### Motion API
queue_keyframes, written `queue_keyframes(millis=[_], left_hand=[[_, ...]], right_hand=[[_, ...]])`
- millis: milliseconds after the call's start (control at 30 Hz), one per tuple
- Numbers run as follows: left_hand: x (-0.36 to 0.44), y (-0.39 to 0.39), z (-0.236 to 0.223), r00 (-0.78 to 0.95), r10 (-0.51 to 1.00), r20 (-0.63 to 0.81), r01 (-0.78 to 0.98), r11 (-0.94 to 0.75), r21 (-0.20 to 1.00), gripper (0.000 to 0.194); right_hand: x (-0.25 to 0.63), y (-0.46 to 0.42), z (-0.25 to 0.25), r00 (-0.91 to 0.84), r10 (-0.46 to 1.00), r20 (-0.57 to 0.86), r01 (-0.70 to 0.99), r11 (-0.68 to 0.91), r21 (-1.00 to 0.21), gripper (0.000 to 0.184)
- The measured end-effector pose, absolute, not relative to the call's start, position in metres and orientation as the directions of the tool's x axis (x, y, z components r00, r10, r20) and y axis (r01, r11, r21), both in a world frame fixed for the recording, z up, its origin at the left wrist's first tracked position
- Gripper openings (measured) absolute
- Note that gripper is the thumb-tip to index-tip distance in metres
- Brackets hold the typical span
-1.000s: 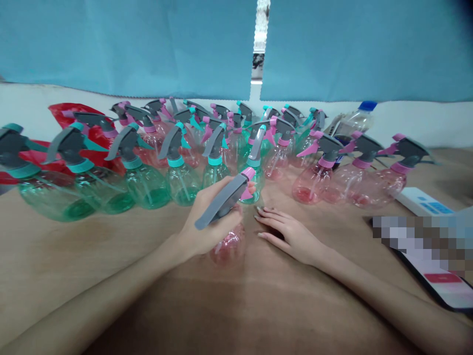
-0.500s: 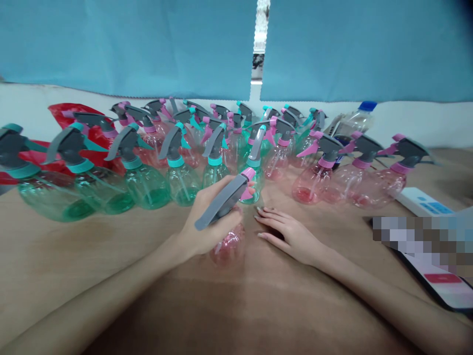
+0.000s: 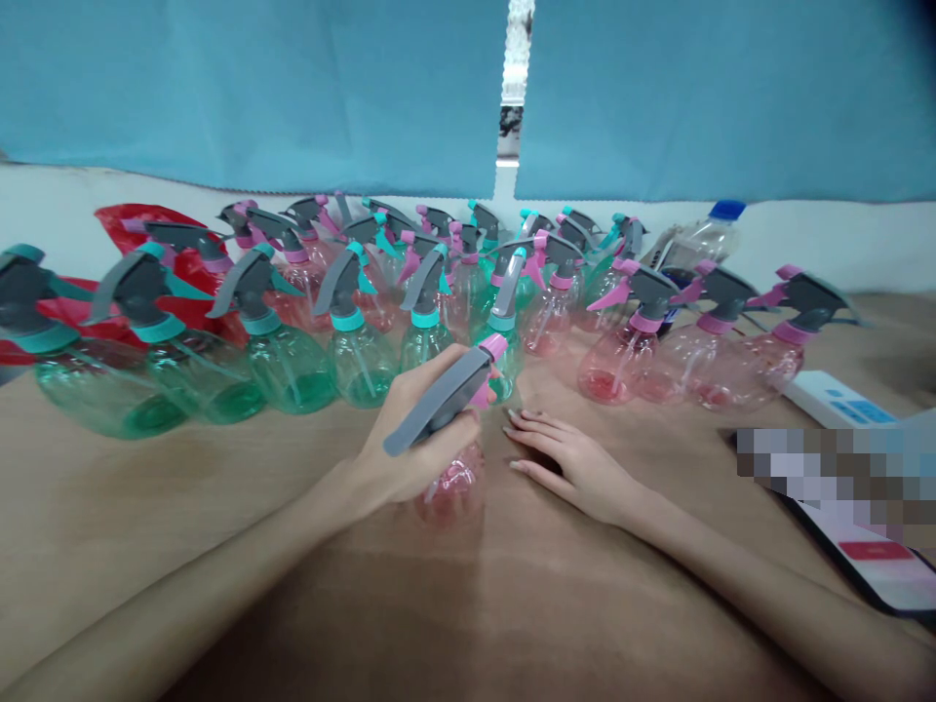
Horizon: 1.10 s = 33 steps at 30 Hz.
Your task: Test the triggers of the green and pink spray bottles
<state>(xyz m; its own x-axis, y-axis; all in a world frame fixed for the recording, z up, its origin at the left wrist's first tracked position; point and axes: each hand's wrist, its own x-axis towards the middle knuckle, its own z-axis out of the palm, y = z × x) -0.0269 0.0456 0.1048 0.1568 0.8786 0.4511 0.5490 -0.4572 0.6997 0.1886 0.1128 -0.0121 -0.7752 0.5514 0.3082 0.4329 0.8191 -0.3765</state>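
My left hand [image 3: 409, 429] is wrapped round the neck of a pink spray bottle [image 3: 451, 487] with a grey and pink trigger head. The head's nozzle points away and to the right, and my fingers hide its neck. The bottle's lower part appears to be on the wooden table [image 3: 307, 595]. My right hand [image 3: 560, 453] lies on the table to the right of that bottle, fingers stretched out and holding nothing. Just beyond both hands stands a green spray bottle [image 3: 503, 331] with a turquoise collar.
Green spray bottles [image 3: 292, 366] line the left, pink ones [image 3: 614, 366] the right, with several more behind. Red plastic [image 3: 197, 273] lies at the back left. A blue-capped clear bottle [image 3: 709, 239], a white box [image 3: 834, 398] and a partly blurred phone-like device [image 3: 870, 575] are at the right.
The pink spray bottle's head has shifted very slightly in my left hand, whose fingers around the trigger have moved a little. My right hand has stayed in place.
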Motion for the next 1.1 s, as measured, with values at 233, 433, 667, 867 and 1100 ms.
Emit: queue_keyframes(millis=[233,433,667,867,1100], left_hand=[[-0.0265,0.0444,0.1077,0.179,0.897,0.405,0.428,-0.442,0.788,0.008],[-0.027,0.0443,0.1057,0.173,0.893,0.415,0.431,-0.448,0.784,0.01],[-0.0283,0.044,0.1029,0.161,0.904,0.396,0.42,-0.426,0.801,0.03],[-0.0267,0.0419,0.1031,0.123,0.897,0.425,0.458,-0.432,0.777,0.016],[-0.0259,0.0435,0.0997,0.109,0.898,0.427,0.473,-0.424,0.772,0.014]], right_hand=[[0.1885,0.1119,-0.0111,-0.774,0.554,0.306,0.434,0.817,-0.38,0.043],[0.1884,0.1116,-0.0107,-0.777,0.551,0.304,0.438,0.82,-0.369,0.043],[0.1882,0.1112,-0.0097,-0.781,0.55,0.297,0.444,0.822,-0.356,0.043],[0.1883,0.1113,-0.0108,-0.781,0.55,0.296,0.444,0.822,-0.357,0.043],[0.1879,0.1111,-0.0108,-0.767,0.554,0.323,0.429,0.817,-0.385,0.041]])
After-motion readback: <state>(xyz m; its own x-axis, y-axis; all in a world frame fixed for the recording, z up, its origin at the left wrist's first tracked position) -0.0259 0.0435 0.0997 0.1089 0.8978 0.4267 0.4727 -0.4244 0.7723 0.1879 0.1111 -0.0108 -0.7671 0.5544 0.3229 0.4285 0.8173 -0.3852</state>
